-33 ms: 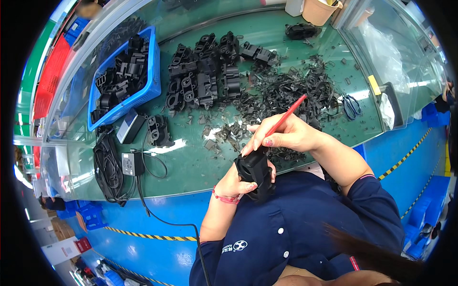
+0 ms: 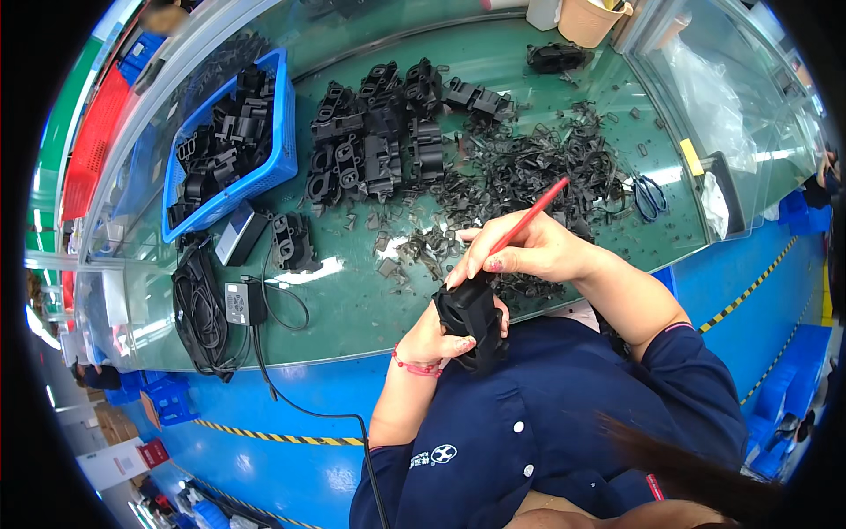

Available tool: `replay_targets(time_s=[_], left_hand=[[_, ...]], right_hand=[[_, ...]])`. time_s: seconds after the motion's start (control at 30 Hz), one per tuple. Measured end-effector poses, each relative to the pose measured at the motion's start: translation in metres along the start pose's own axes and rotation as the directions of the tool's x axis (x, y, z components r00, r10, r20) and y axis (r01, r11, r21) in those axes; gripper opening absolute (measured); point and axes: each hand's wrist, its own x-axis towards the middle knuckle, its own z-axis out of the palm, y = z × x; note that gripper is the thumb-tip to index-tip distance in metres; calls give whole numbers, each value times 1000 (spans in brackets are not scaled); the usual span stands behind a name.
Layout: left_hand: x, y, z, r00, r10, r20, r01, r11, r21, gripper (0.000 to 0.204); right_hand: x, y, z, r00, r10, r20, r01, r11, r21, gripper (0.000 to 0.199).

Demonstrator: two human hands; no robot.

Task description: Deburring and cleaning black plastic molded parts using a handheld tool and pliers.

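Observation:
In my left hand [image 2: 430, 339], fingers wrapped round it, is a black moulded plastic part [image 2: 471, 316], held close to my chest at the table's front edge. My right hand [image 2: 533, 254] pinches a slim red-handled tool [image 2: 536, 210] like a pen. Its red end points up and to the right; the working tip is hidden by my fingers at the top of the part. Just beyond my hands lies a heap of black plastic scraps [image 2: 546, 167]. Similar black parts [image 2: 381, 163] stand in rows to its left.
A blue basket [image 2: 286, 132] of black parts stands at the left. Near it are a small box-shaped device [image 2: 242, 234], a power unit [image 2: 245, 302], coiled black cable [image 2: 201, 309] and a single part [image 2: 293, 242]. Scissors [image 2: 649, 198] lie right; a beige bucket [image 2: 586, 25] stands at the back.
The red end of the tool has tipped very slightly to the right and down. Both hands and the black part look the same.

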Motion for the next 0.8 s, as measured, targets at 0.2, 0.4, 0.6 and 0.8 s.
replay_targets(time_s=[0.2,0.4,0.6,0.8], left_hand=[[-2,2,-1,997,-49,-62,50,999,16,67],[-6,-6,-9,999,40,5,-40,998,51,81],[-2,-6,-10,979,160,-125,-129,965,229,79],[-1,-11,-11,911,292,-290,-162,903,397,73]], right_hand=[[1,-7,9,897,-351,269,403,398,-824,18],[11,-4,-24,746,-657,110,317,204,-926,4],[7,-19,-42,786,-510,-349,-100,453,-886,12],[-3,-17,-1,942,-170,-290,17,885,-465,15]])
